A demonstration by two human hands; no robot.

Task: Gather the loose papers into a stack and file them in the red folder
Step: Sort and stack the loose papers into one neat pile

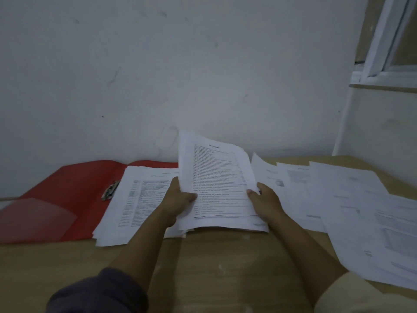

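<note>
A stack of printed papers (216,177) is held tilted above the wooden table, its lower edge close to the surface. My left hand (178,199) grips the stack's left side and my right hand (266,202) grips its right side. The red folder (67,193) lies open at the left, with a metal clip (110,189) near its spine and a pile of printed sheets (140,199) resting on its right half. Several loose papers (352,199) lie spread over the table at the right.
The wooden table (225,256) runs up to a white wall (180,75) at the back. A white window frame (383,53) stands at the upper right. A translucent pocket flap (33,213) covers the folder's lower left corner.
</note>
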